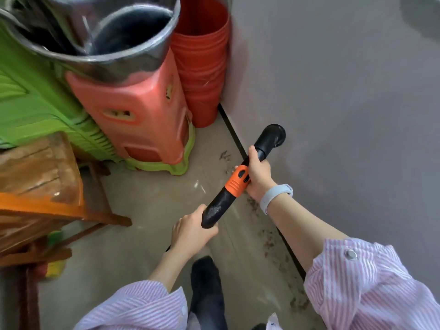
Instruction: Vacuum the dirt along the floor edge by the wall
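A person's right hand (258,173) and left hand (194,231) grip a vacuum tube (235,184) close against the wall (345,91), which shuts off all room right of the right hand. Ahead of that hand, red buckets (202,67) stand in the corner, touching the wall. Left of them a pink stool (140,115) under a steel pot (100,32), green stools (31,98) and a wooden stool (40,186) wall in the left side. Between these and the baseboard (234,136) runs a bare strip of floor (154,198), strewn with dirt (267,236) beside the baseboard.
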{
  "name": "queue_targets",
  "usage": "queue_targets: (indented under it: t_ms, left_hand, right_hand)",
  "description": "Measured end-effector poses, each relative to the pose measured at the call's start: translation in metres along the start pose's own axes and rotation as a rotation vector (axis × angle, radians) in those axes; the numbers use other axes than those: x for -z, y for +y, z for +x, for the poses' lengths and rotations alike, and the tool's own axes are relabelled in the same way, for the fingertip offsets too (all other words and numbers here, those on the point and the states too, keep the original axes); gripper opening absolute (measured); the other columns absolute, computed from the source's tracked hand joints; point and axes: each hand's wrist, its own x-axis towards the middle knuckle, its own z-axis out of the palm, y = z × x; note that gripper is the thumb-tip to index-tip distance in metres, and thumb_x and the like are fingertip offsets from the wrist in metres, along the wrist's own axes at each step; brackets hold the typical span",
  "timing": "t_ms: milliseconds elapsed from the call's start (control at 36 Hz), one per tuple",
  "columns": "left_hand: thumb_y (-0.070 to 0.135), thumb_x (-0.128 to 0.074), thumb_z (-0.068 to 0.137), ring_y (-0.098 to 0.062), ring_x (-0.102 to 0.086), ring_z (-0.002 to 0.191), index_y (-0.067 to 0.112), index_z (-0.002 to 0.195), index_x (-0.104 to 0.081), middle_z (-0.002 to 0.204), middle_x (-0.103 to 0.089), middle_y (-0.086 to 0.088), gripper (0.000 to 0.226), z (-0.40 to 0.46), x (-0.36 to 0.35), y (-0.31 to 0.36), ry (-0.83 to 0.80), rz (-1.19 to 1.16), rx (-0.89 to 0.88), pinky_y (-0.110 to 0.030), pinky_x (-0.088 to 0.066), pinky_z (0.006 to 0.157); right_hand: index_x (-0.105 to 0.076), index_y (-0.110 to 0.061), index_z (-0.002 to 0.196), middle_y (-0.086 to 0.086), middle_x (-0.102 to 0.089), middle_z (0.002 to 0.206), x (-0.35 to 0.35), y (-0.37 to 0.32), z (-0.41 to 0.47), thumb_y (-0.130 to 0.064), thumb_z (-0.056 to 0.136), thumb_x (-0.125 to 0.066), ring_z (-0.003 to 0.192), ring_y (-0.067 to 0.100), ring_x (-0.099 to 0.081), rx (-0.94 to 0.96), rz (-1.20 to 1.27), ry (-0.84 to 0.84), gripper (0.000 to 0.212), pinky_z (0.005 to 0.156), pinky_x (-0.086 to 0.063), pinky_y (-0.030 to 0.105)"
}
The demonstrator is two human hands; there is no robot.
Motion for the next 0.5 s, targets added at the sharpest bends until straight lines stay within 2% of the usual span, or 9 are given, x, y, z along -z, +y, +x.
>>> queue_targets:
  t_ms: [83, 139, 194, 250, 306, 361, 417, 472, 500]
  left_hand:
    - [0.036, -0.061, 0.08, -0.027, -0.053, 0.068, 0.021, 0.088, -0.046, 0.07, -0.059, 0.0, 0.023, 0.033, 0.006, -0.004, -0.013, -0.001, -0.005, -0.031, -0.04, 0.061]
    - [0.037, -0.06, 0.079, -0.03, -0.056, 0.071, 0.021, 0.088, -0.045, 0.071, -0.06, -0.002, 0.024, 0.053, 0.002, -0.011, -0.022, 0.004, -0.001, -0.032, -0.043, 0.064]
    - [0.04, -0.06, 0.079, -0.031, -0.058, 0.074, 0.023, 0.089, -0.045, 0.073, -0.062, -0.003, 0.025, 0.074, -0.008, -0.021, -0.042, 0.016, 0.011, -0.034, -0.046, 0.067]
    - [0.041, -0.061, 0.078, -0.031, -0.061, 0.077, 0.025, 0.091, -0.046, 0.075, -0.063, -0.002, 0.025, 0.096, -0.023, -0.035, -0.068, 0.001, 0.01, -0.034, -0.048, 0.068]
    - [0.041, -0.062, 0.079, -0.028, -0.062, 0.078, 0.028, 0.093, -0.045, 0.074, -0.061, 0.001, 0.026, 0.118, -0.041, -0.048, -0.07, -0.006, -0.011, -0.034, -0.047, 0.066]
    - [0.044, -0.061, 0.081, -0.025, -0.063, 0.077, 0.028, 0.097, -0.046, 0.074, -0.06, 0.004, 0.026, 0.143, -0.062, -0.06, -0.037, -0.009, -0.019, -0.033, -0.045, 0.064]
    - [0.045, -0.061, 0.081, -0.027, -0.064, 0.079, 0.027, 0.099, -0.047, 0.078, -0.064, 0.001, 0.028, 0.171, -0.085, -0.073, 0.001, -0.025, -0.016, -0.034, -0.046, 0.066]
    - [0.046, -0.062, 0.081, -0.031, -0.064, 0.081, 0.025, 0.1, -0.048, 0.082, -0.067, -0.005, 0.032, 0.2, -0.111, -0.089, 0.048, -0.02, -0.017, -0.035, -0.045, 0.066]
    - [0.046, -0.062, 0.081, -0.032, -0.063, 0.081, 0.023, 0.101, -0.049, 0.083, -0.067, -0.006, 0.033, 0.213, -0.124, -0.097, 0.065, -0.022, -0.014, -0.035, -0.045, 0.066]
  right_hand:
    - [-0.045, -0.015, 0.083, 0.01, -0.055, 0.076, -0.022, -0.002, 0.037, -0.035, 0.093, -0.053, 0.059, 0.022, -0.059, -0.011, 0.003, -0.016, 0.024, 0.067, -0.055, 0.037]
    - [-0.048, -0.017, 0.091, 0.008, -0.059, 0.08, -0.03, 0.004, 0.065, -0.042, 0.09, -0.056, 0.071, 0.026, -0.063, -0.037, -0.013, -0.014, 0.026, 0.08, -0.057, 0.045]
    - [-0.052, -0.019, 0.091, 0.008, -0.062, 0.084, -0.034, 0.018, 0.096, -0.042, 0.09, -0.058, 0.085, 0.03, -0.063, -0.034, 0.004, -0.005, 0.024, 0.091, -0.052, 0.051]
    - [-0.054, -0.019, 0.096, 0.009, -0.063, 0.091, -0.036, 0.036, 0.126, -0.039, 0.092, -0.058, 0.093, 0.031, -0.063, -0.023, 0.049, -0.01, 0.02, 0.094, -0.05, 0.05]
    - [-0.055, -0.016, 0.107, 0.009, -0.063, 0.093, -0.037, 0.057, 0.153, -0.037, 0.093, -0.058, 0.091, 0.029, -0.062, -0.057, 0.101, -0.034, 0.026, 0.092, -0.051, 0.048]
    - [-0.057, -0.015, 0.106, 0.011, -0.063, 0.089, -0.039, 0.079, 0.183, -0.035, 0.091, -0.06, 0.088, 0.029, -0.062, -0.075, 0.124, -0.064, 0.025, 0.094, -0.051, 0.051]
    - [-0.055, -0.012, 0.099, 0.01, -0.06, 0.08, -0.043, 0.102, 0.216, -0.029, 0.091, -0.061, 0.078, 0.028, -0.063, -0.083, 0.137, -0.098, 0.02, 0.084, -0.056, 0.048]
    - [-0.049, -0.008, 0.096, 0.007, -0.053, 0.069, -0.051, 0.126, 0.245, -0.024, 0.092, -0.061, 0.06, 0.02, -0.059, -0.104, 0.171, -0.151, 0.02, 0.062, -0.057, 0.034]
    - [-0.048, -0.008, 0.097, 0.005, -0.051, 0.068, -0.053, 0.138, 0.259, -0.023, 0.092, -0.061, 0.057, 0.018, -0.058, -0.114, 0.181, -0.181, 0.021, 0.057, -0.055, 0.03]
